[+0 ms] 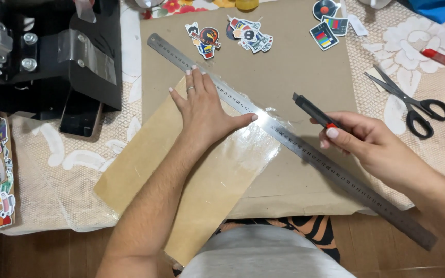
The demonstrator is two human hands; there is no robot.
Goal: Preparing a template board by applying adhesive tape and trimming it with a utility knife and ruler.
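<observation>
Fingers (195,77) of the left hand (202,110) lie spread and flat, pressing a long steel ruler (284,136) down across a strip of brown paper covered in clear film (197,175), while the right hand (372,146) is closed around a black utility knife (312,110) with its tip raised just above the ruler's far edge. The strip lies slantwise on a cardboard sheet (294,67) that covers the bench (73,164), its lower end hanging off the near edge. The thumb tip of the left hand rests right on the ruler, close to the line a blade would follow, so a blade riding up over the thin steel edge could reach it. Only the upper half of the ruler is held; its long lower end juts past the bench unsupported, and it could pivot under sideways pressure and spoil a straight line. The glossy film looks slippery, which may let the ruler slide. Cut-out stickers (248,36) near the cardboard's far edge and scissors (410,100) to the right lie well apart from the blade.
</observation>
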